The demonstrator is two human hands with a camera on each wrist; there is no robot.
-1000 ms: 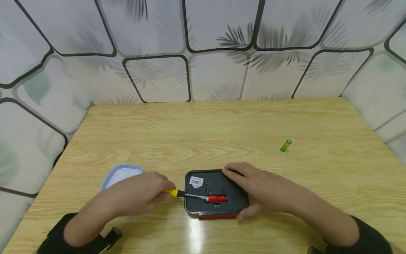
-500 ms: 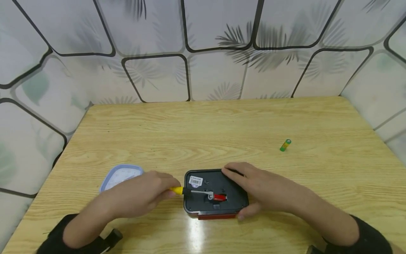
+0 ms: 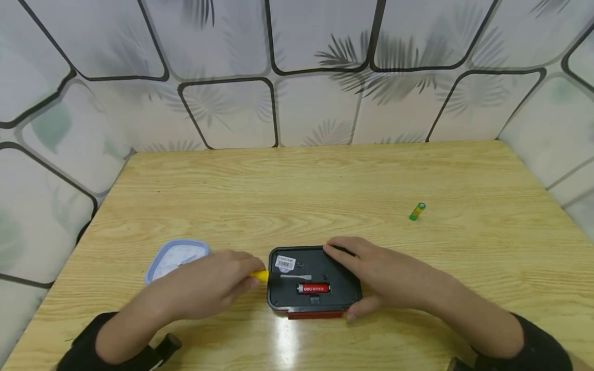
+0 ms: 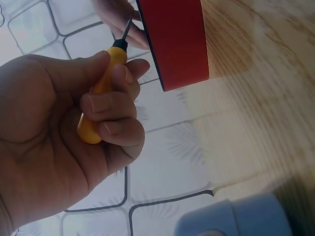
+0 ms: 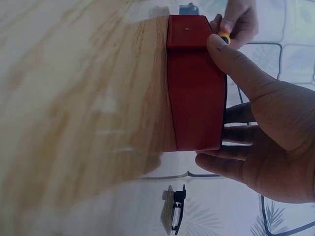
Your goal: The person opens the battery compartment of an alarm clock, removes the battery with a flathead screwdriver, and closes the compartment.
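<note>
Left hand (image 3: 224,281), beside a blue-rimmed tray (image 3: 189,241), grips a yellow-handled screwdriver (image 3: 261,276), its blade over the black face of a red-sided box (image 3: 320,263). A red battery (image 3: 313,288) lies sunk in that face. The right hand (image 3: 366,270) clasps the box's right end; farther right, a green battery (image 3: 417,211) rests on the bench (image 3: 297,201).

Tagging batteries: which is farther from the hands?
The green-and-yellow battery, on the table beyond the right hand. The red battery lies in the black panel, between that hand and the left hand.
</note>
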